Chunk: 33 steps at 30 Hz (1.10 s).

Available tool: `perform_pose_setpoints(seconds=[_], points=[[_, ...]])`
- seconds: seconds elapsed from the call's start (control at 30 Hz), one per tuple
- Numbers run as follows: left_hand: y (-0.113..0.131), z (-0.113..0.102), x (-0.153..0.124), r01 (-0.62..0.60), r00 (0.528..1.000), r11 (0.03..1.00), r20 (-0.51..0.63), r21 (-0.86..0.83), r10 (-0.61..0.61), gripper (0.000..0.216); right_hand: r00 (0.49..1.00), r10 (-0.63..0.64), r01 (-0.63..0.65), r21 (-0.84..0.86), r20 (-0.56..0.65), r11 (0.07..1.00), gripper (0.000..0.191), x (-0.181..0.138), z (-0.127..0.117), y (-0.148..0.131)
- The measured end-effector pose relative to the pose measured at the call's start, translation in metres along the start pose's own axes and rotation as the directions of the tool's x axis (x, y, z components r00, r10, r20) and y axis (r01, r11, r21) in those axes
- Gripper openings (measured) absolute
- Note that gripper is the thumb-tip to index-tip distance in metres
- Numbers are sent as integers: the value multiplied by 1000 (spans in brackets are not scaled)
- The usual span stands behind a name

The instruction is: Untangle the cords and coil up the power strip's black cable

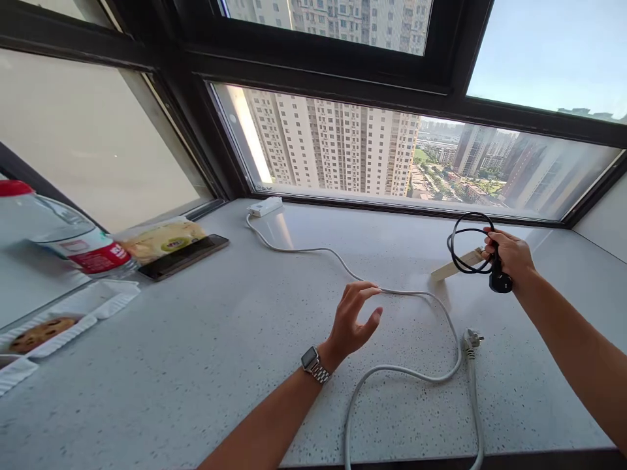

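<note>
My right hand (509,253) is closed around a coiled black cable with a black plug (465,245), held just above the speckled windowsill at the right. My left hand (353,318), with a metal watch on the wrist, hovers open with curled fingers over the middle of the sill, right by a white power cord (406,371). That cord runs from a white power strip (265,206) by the window across the sill and loops back to its white plug (471,339).
A pale flat strip (453,266) lies under the black cable. At the left are a water bottle (73,243), a snack packet (164,239), a dark phone (189,256) and a white tray with a cookie (42,331). Window frames enclose the sill.
</note>
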<state>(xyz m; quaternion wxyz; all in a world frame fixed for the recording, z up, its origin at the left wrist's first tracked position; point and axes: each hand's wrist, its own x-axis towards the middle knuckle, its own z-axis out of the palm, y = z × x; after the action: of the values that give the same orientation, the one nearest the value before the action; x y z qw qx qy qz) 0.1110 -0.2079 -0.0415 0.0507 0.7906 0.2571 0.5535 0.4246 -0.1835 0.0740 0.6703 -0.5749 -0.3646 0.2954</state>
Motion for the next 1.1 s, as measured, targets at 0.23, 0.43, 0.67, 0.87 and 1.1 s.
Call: perform_pose_setpoints(seconds=[0.23,0.43,0.67,0.87,1.1], points=[[-1,6,-2,46,998,999,33,22,-47,18,944,-308,207,-941,120,268,23,45,-111,4],[-3,8,-4,62,996,998,69,27,-63,16,814,-5,555,-782,580,-284,20,51,-168,53],[-7,11,-6,94,989,995,107,38,-98,17,689,208,725,-665,695,-181,23,42,-166,89],[-6,12,-7,112,962,994,250,17,-113,14,809,142,582,-746,570,-324,26,43,-172,97],[6,7,-5,58,838,994,546,-88,0,33,894,-157,403,-907,419,-126,25,-4,-129,94]])
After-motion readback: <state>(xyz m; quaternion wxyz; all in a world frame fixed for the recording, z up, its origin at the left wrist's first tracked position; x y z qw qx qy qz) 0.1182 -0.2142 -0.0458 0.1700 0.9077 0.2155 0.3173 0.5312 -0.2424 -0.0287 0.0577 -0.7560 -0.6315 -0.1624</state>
